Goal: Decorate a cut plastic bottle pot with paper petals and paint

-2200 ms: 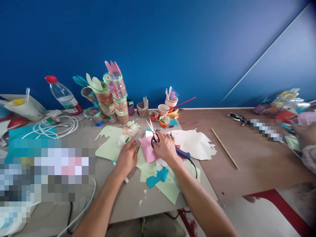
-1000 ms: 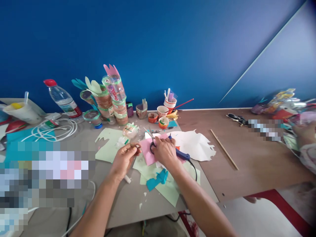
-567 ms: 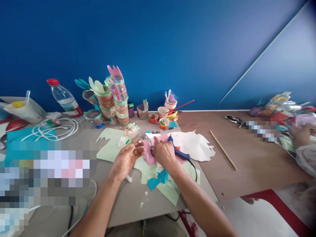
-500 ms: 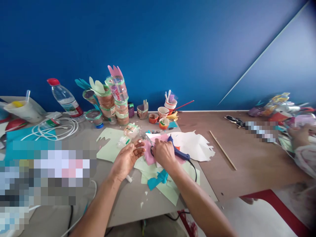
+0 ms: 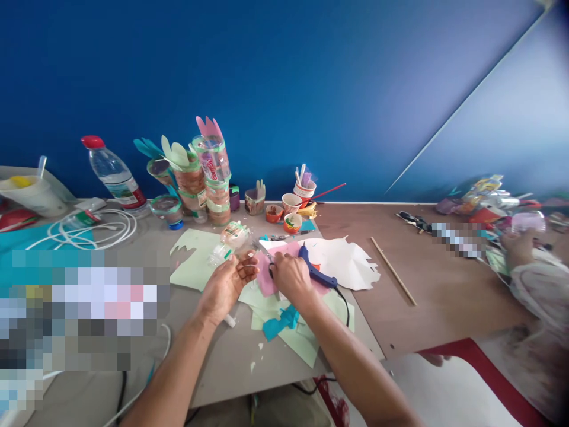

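Note:
My right hand [image 5: 291, 276] is closed around the dark handle of a pair of scissors [image 5: 267, 254], whose blades point up and left over a pink sheet [image 5: 267, 283]. Just left of it, my left hand [image 5: 226, 287] has its fingers curled toward the thumb, palm turned inward; what they pinch, if anything, is too small or see-through to make out. Beyond the left fingertips lie cut clear plastic bottle pieces [image 5: 235, 233]. A blue glue gun [image 5: 317, 273] rests right of my right hand. Pale green paper [image 5: 306, 347] and a crumpled teal scrap [image 5: 281, 322] lie below my hands.
Behind stand stacked plastic cups with paper petals [image 5: 219, 196], a red-capped bottle [image 5: 113, 172] and small paper cups [image 5: 292, 203]. White torn paper [image 5: 351, 264] and a wooden stick [image 5: 393, 271] lie rightward. A coiled white cable [image 5: 128, 228] is left. Another person's hand [image 5: 520, 249] is far right.
The view has shifted slightly, so things sit a little further left. Both hands keep nearly the same pose, and the scissors stay in my right hand.

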Demonstrator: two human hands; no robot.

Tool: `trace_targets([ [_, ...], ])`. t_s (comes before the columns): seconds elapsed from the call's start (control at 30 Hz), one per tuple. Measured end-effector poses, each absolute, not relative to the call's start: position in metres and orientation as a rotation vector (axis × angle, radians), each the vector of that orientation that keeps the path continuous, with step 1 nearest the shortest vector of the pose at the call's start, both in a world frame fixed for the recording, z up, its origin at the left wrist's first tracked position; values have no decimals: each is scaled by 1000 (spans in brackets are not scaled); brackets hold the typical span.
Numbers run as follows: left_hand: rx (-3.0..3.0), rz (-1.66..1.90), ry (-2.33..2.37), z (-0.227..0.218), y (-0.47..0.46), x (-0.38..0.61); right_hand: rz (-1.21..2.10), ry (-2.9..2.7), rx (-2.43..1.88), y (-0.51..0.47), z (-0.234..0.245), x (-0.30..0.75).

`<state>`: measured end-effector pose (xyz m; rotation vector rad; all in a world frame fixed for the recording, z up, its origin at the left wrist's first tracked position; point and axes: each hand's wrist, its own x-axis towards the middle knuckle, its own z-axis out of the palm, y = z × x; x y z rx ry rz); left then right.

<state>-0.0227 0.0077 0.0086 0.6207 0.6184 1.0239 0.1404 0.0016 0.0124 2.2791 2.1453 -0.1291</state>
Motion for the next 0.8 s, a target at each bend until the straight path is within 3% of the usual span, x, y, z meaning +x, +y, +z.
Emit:
trace_targets([
  [0.8, 610, 1057, 655, 6, 9, -22, -338, 2131, 2269, -10, 22, 135],
])
